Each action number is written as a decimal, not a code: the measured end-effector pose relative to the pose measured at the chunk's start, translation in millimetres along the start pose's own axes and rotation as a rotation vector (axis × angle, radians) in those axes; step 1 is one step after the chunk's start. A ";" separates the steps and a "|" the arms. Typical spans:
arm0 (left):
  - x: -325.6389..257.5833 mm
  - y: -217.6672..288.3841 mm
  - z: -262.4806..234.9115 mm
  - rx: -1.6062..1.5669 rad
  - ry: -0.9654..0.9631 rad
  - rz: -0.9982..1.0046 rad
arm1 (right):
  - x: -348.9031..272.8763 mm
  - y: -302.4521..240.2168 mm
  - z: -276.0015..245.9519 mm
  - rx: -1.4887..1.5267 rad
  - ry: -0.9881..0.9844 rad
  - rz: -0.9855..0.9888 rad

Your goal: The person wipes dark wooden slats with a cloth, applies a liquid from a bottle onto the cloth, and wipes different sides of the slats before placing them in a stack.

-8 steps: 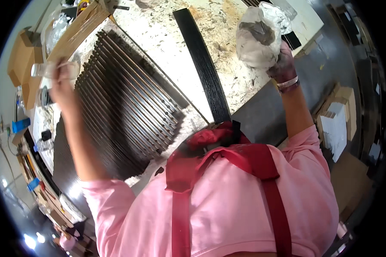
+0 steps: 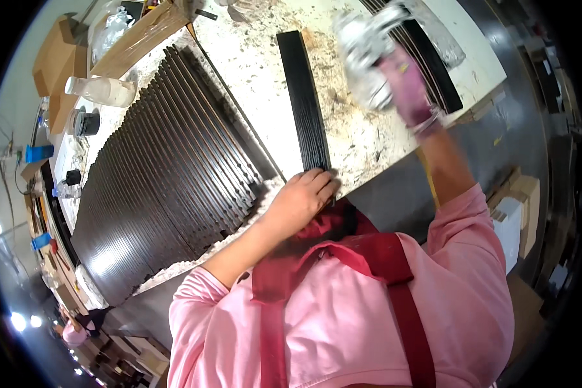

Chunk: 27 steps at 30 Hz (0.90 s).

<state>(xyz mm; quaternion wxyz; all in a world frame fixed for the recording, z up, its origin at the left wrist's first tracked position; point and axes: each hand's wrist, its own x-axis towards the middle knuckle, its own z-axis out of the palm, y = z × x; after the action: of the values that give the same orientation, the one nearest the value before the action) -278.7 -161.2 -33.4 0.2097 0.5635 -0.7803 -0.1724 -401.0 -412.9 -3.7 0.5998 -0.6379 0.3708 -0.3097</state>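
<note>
A long black board with a grained face lies on the stained white table. My left hand is closed over its near end, the fingers curled across the edge. On the right, my right hand, in a purple-stained glove, grips a crumpled white rag. Rag and hand are blurred by motion, above the table to the right of the board. To the left, many dark slats lie side by side in a wide row. A clear bottle with pale contents rests on its side beyond them.
More dark boards lie by the table's right edge, beside clear plastic wrap. At the back left are an open cardboard box and a dark-lidded jar. Stacked cartons stand on the floor at right.
My left hand has left the bottle and come across to the board's near end. The bottle now lies on the table. My right hand has moved slightly left with the rag.
</note>
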 end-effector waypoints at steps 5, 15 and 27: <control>-10.9 14.5 4.0 0.074 -0.073 -0.159 | -34.5 34.8 63.5 -1.059 -0.694 -1.036; -10.9 19.6 11.0 0.082 -0.055 -0.258 | 86.8 24.0 105.7 -1.265 -0.385 -0.361; -8.1 28.3 26.0 0.026 0.076 -0.344 | 198.3 79.2 83.6 -0.764 -0.181 -0.232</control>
<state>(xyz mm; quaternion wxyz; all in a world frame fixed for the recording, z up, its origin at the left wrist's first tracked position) -312.9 -144.0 -42.3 0.1991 0.6973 -0.6661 -0.1744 -233.1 -536.1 -99.7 0.3111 -0.8769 0.3305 -0.1582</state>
